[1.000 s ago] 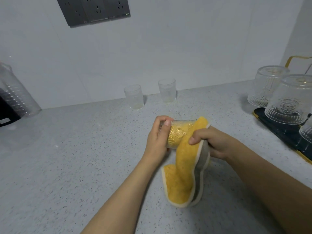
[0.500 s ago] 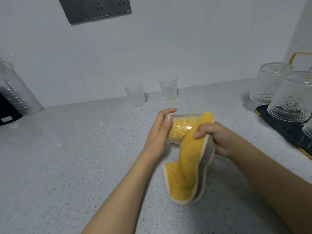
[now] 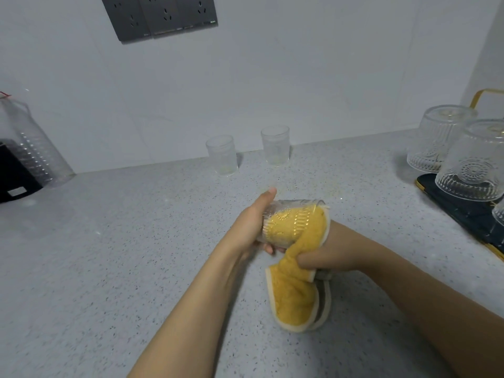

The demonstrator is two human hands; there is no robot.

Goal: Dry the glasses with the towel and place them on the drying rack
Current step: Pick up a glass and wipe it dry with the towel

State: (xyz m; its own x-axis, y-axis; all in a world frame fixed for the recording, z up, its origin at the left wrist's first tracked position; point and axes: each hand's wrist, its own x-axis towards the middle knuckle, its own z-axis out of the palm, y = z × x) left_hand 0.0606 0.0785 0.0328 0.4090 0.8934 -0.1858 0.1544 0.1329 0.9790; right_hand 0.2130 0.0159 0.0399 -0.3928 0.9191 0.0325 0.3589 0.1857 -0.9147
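Note:
My left hand (image 3: 249, 222) grips the base end of a patterned clear glass (image 3: 289, 222), which lies sideways above the counter. A yellow towel (image 3: 296, 293) with a pale border is stuffed into the glass's open end and hangs down from it. My right hand (image 3: 327, 257) is closed on the towel just below the glass. Two small clear glasses (image 3: 221, 155) (image 3: 275, 145) stand upright by the back wall. On the dark drying rack (image 3: 461, 208) at the right, two patterned glasses (image 3: 439, 137) (image 3: 473, 162) stand upside down.
The speckled grey counter (image 3: 109, 255) runs to a white wall. A clear plastic jug (image 3: 32, 148) and a black appliance (image 3: 13, 173) stand at the far left. A dark socket panel (image 3: 161, 16) is on the wall above. A gold rack handle (image 3: 488, 92) rises at the far right.
My right hand has dropped from the top of the glass to below it, twisting the towel. The towel now fills more of the glass, and my left thumb has lifted.

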